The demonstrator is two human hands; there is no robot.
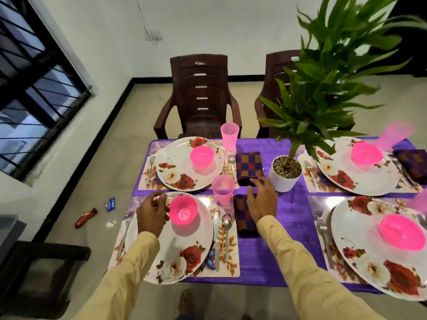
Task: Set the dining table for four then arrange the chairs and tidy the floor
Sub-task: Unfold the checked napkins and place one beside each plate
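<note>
A purple-clothed table (284,239) carries floral plates, each with a pink bowl: near left plate (184,250), far left plate (175,167), two more at right. My right hand (261,199) hovers open over a checked napkin (245,218), just beside a pink cup (223,189). My left hand (152,211) hangs over the near left plate's rim, fingers loosely curled, holding nothing I can see. A second pink cup (230,135) and a napkin (249,167) sit by the far plate. Forks, knives and spoons flank the plates.
A potted plant in a white pot (285,179) stands mid-table, leaves spreading high. Two brown chairs (198,98) stand behind the far edge; another dark chair (34,271) is at near left. Wrappers (86,217) lie on the floor at left.
</note>
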